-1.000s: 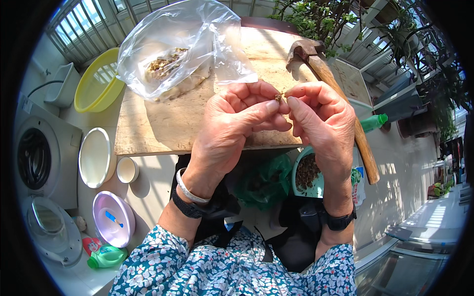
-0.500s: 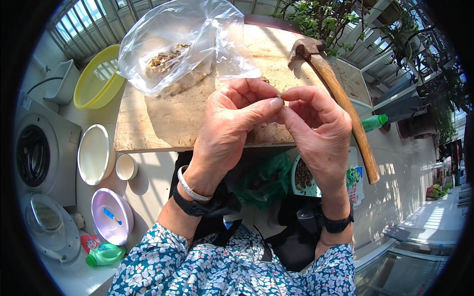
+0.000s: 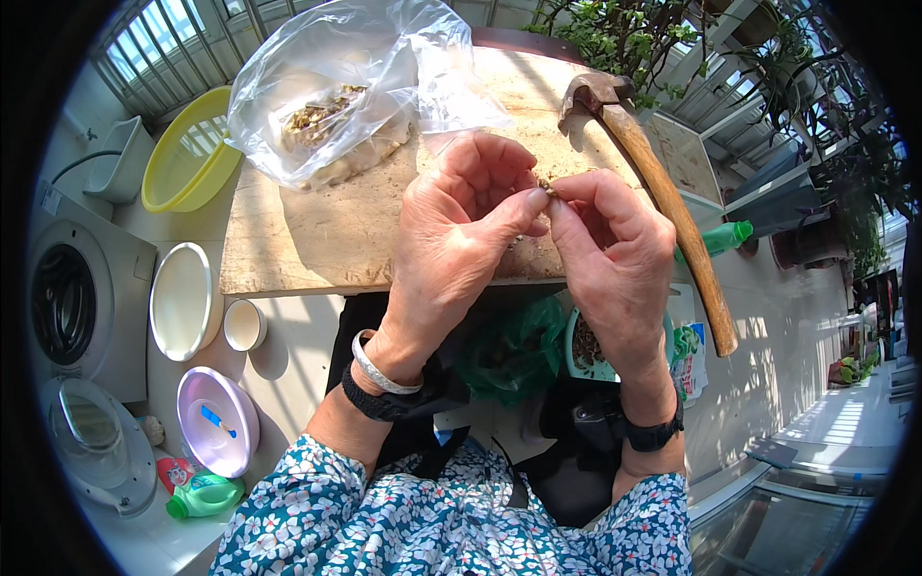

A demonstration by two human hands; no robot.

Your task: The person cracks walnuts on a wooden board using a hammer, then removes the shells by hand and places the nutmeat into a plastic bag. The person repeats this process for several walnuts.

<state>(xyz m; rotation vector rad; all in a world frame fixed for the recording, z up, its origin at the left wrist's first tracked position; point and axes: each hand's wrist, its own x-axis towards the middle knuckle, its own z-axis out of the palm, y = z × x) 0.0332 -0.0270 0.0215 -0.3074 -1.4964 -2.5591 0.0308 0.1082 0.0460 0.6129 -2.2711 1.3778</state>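
Over the near edge of the wooden board, my left hand [image 3: 451, 219] and my right hand [image 3: 617, 252] meet at the fingertips. Pinched between them is a small brown piece [image 3: 547, 188], which looks like a bit of nut. Both thumbs and forefingers are closed on it; the left hand's other fingers curl loosely. A clear plastic bag [image 3: 370, 91] with yellow-brown pieces [image 3: 322, 115] in it lies beyond my left hand. To the right of my right hand rests a hammer [image 3: 663, 187] with a wooden handle. Crumbs are scattered on the board beneath my fingers.
Below the wooden board [image 3: 274, 240] are a green plastic bag [image 3: 514, 360] and a pale green tray [image 3: 600, 372] of brown shell bits. Yellow, white and purple basins [image 3: 252, 422] stand at left near a washing machine [image 3: 91, 278]. Potted plants [image 3: 615, 43] fill the far right.
My left fingers have lifted and spread a little away from the pinch. My right hand has shifted slightly left and down; the small brown piece stays between the fingertips.
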